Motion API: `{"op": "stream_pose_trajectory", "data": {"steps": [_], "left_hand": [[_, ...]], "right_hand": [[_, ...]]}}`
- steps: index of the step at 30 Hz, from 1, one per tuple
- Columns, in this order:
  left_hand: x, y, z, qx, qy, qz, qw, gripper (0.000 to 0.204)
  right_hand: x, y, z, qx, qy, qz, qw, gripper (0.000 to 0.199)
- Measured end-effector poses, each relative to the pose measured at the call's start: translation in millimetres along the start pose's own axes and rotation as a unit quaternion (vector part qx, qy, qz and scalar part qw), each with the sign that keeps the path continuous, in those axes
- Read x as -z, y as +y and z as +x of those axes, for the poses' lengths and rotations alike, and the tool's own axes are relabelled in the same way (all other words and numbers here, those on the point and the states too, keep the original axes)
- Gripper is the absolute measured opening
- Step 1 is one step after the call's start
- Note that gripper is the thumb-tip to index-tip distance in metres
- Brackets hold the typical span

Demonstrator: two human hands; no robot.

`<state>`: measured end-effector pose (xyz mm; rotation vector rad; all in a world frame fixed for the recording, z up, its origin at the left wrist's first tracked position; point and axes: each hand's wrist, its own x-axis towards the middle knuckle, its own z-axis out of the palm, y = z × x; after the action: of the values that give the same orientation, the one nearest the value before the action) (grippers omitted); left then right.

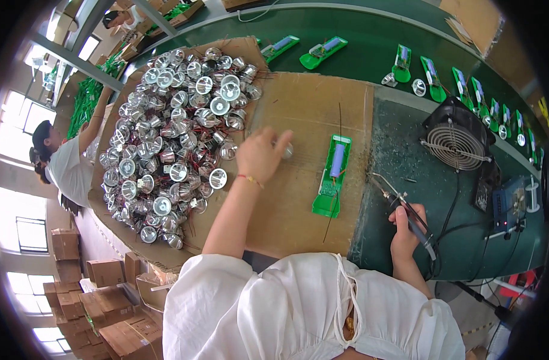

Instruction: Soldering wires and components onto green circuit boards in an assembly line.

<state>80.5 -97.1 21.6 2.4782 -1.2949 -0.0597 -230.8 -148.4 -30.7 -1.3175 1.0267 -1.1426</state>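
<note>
My left hand is over the cardboard sheet, just right of a large heap of silvery lamp reflectors with thin wires. Its fingers are closed around one small shiny reflector, partly hidden and a little blurred. My right hand grips a soldering iron with a thin feed tube alongside, its tip pointing up and left. Between the hands, a green flashlight housing lies on the cardboard. It carries a purple battery cell, and dark wires stick out at both its ends.
Several green housings with cells line the far bench, some with reflectors. A fan with a round grille and a blue soldering station stand right, with cables nearby. Co-workers are at far left; cardboard boxes are stacked lower left.
</note>
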Motion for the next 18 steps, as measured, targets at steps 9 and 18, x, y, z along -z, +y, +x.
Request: {"op": "stream_pose_trajectory", "data": {"steps": [9,18], "left_hand": [[-1,16,-62,-0.039,0.019,-0.192,0.980,0.028],[-15,23,-56,0.026,-0.121,-0.041,0.991,0.030]], "right_hand": [[1,-1,0,0.009,-0.002,0.005,1.000,0.014],[-4,0,0,0.017,0.012,0.004,1.000,0.014]]}}
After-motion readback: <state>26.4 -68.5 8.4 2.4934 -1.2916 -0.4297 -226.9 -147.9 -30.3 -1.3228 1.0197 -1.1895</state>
